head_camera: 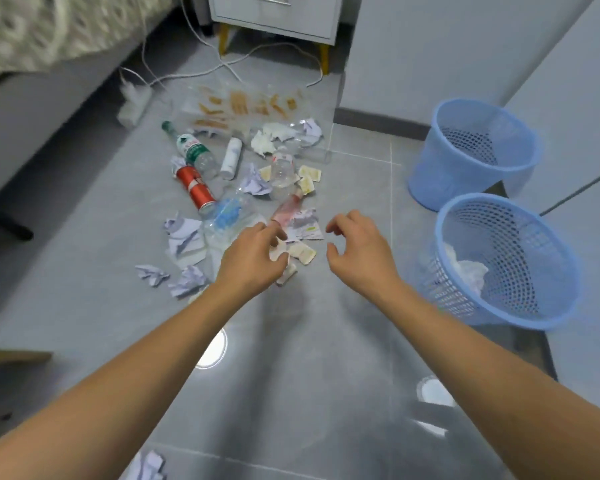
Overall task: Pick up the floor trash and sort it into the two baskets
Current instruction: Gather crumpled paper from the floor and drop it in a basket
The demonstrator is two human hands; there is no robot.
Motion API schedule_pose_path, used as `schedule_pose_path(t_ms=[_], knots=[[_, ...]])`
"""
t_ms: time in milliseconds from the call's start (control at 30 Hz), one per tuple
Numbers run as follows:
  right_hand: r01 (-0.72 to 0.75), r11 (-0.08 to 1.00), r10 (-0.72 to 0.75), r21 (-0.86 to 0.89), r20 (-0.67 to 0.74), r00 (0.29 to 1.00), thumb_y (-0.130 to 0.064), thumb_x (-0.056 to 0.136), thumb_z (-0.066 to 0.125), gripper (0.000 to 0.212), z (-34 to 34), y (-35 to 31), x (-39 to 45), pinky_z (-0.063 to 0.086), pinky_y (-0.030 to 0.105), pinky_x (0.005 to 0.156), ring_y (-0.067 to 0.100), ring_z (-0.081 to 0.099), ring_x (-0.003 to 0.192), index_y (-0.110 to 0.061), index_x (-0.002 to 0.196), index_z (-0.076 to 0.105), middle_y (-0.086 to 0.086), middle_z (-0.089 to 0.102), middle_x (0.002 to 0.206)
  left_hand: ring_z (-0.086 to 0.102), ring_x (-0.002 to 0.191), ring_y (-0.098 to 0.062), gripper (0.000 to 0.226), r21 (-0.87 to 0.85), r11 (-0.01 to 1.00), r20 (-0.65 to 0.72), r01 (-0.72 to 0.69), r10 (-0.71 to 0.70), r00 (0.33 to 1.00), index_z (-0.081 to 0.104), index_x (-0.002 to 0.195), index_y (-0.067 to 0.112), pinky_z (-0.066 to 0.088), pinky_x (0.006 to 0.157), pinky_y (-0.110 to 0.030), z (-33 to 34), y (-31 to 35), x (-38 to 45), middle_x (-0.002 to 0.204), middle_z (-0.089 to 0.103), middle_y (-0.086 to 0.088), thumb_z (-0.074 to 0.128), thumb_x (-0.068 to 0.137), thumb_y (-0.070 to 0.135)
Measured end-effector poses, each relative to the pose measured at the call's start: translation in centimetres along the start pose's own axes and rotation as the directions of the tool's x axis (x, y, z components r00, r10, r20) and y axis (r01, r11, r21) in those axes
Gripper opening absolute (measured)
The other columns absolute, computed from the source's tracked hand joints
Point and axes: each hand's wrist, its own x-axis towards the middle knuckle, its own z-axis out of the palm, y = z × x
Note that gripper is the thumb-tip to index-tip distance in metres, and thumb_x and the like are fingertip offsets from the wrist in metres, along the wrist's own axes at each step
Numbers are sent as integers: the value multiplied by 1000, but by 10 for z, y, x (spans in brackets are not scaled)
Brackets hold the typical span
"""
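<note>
Trash lies scattered on the grey floor: a red can [195,187], a green-labelled bottle [192,150], a white tube [231,158], clear plastic bottles [282,171], crumpled paper [184,233] and small cream packets [303,252]. My left hand [253,259] hovers over the packets at the pile's near edge, fingers curled downward, with nothing visibly held. My right hand [355,247] is just right of the pile, fingers apart and empty. Two blue mesh baskets stand at the right: the far basket [426,181] looks empty, the near basket [520,306] holds white crumpled paper.
A bed or sofa edge [42,98] runs along the left. A white cabinet with yellow legs [274,19] stands at the back, with white cables [222,65] trailing on the floor. A large clear wrapper [243,105] lies behind the pile. More crumpled paper [148,465] sits near the bottom edge.
</note>
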Motion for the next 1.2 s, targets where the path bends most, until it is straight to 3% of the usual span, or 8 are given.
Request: schedule_pose_path(t_ms=[200,367,600,800,900,967,1067,1200], knots=[[54,998,-45,-25,293,955,-16,81,64,39,99,-42,-10,54,44,78,30,48,115,-22,118,58,2,50,120,58,98,-13,22,81,973,28,215,-218,976,62,106,35,52,75,-34,-14,-111,-108,96,59,16,63,86,45],[86,991,-45,-103,344,938,-10,77,61,49,142,-52,-16,48,42,79,38,43,113,-18,125,56,11,46,125,55,103,-13,36,183,942,186,280,-313,931,59,107,36,53,74,-35,-11,-160,-215,102,55,15,54,87,66],[278,939,-185,-202,383,905,-12,75,64,55,177,-69,-18,45,52,91,41,43,119,-20,128,54,15,48,129,47,105,-18,54,164,970,308,178,-222,925,58,122,31,49,76,-36,-2,-174,-272,112,46,7,65,80,65],[409,895,-310,-180,409,858,-16,76,65,56,196,-90,-24,40,47,92,36,46,116,-20,130,51,12,48,125,43,105,-19,85,217,976,384,11,-95,918,56,124,31,51,76,-39,11,-182,-300,120,41,5,67,59,85],[467,864,-385,-188,351,853,-17,74,64,52,202,-112,-23,40,43,81,36,48,106,-20,124,53,12,49,118,42,106,-20,70,230,973,401,-20,-76,913,54,125,31,52,77,-39,11,-186,-310,122,40,3,73,65,63],[534,835,-456,-132,380,805,-19,74,61,49,208,-128,-23,46,44,79,36,49,104,-20,122,55,12,51,119,41,105,-20,52,219,975,375,-20,-65,925,56,121,29,54,74,-39,10,-189,-314,119,40,3,74,75,44],[566,822,-474,-65,473,743,-21,84,60,36,220,-138,-26,48,46,88,36,47,108,-19,120,60,11,52,126,44,99,-20,23,176,984,295,-18,-36,955,62,109,22,53,68,-39,9,-194,-313,112,44,3,65,87,20],[526,850,-447,-30,488,749,-15,91,59,18,231,-138,-29,47,43,82,36,50,104,-16,109,63,11,56,119,46,95,-21,18,135,989,199,67,-94,976,63,100,18,51,69,-44,10,-201,-302,104,48,3,60,87,7]])
